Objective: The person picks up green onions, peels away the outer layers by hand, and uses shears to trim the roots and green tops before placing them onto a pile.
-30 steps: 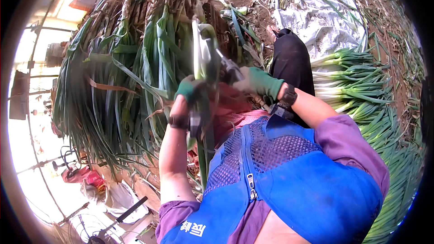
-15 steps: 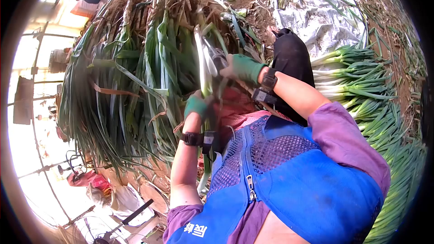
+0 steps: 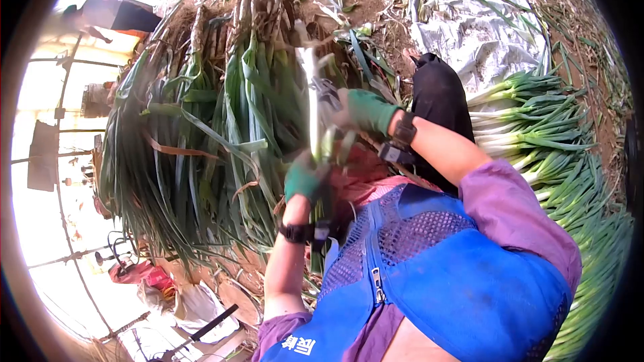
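A green onion (image 3: 313, 104) with a bare white stem stands nearly upright before me, its root end pointing away. Wrapped round its lower, green part is my left hand (image 3: 305, 179), closed, in a green glove. My right hand (image 3: 362, 110), in a matching glove, is beside the stem with its fingers curled toward it; motion blur hides what they grip. Loose strips of leaf (image 3: 345, 147) hang between the two hands. Just left of them lies a big heap of untrimmed green onions (image 3: 208, 127), with soil on the roots.
Cleaned green onions (image 3: 537, 141) lie in a long row on the right, beside a white sheet (image 3: 476, 20). My dark-trousered leg (image 3: 439, 94) is near it. Another person (image 3: 114, 13) is at upper left. Red and white bags (image 3: 144, 273) lie at lower left.
My left hand has shifted slightly right and down with the green onion. My right hand has moved slightly right and down beside the stem. The person at upper left has moved lower in view.
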The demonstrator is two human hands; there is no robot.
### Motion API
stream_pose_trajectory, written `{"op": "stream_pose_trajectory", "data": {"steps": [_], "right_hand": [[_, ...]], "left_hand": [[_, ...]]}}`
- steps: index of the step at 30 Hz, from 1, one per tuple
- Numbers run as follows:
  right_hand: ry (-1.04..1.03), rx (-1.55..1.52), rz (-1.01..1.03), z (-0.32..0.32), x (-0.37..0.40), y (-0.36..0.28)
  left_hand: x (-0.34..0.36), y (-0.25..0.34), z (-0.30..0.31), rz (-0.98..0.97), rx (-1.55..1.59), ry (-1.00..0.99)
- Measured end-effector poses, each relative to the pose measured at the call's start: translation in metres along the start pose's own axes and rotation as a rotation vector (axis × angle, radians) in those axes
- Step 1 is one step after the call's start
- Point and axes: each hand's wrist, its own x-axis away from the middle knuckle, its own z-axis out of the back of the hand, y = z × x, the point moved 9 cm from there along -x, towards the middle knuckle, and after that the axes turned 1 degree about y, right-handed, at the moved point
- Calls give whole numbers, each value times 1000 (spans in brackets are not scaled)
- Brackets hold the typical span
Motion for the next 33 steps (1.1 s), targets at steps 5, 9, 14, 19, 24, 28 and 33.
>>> {"op": "stream_pose_trajectory", "data": {"steps": [5, 9, 14, 19, 24, 28, 33], "right_hand": [[-52, 13, -111, -10, 7, 36], [-236, 52, -173, -44, 10, 69], [-172, 70, -109, -45, 18, 61], [-264, 1, -158, -50, 10, 64], [-272, -4, -177, -39, 9, 64], [-202, 4, -258, -30, 6, 69], [-84, 51, -237, -26, -3, 76]], "left_hand": [[5, -5, -23, -90, -208, -36], [-28, 10, -13, -112, -211, -151], [-97, 63, 113, -288, -82, 490], [-204, 46, 166, -51, -384, 643], [-230, 16, 151, 195, -497, 548], [-225, 0, 173, 95, -223, 494], [-159, 2, 175, -50, 309, 326]]}}
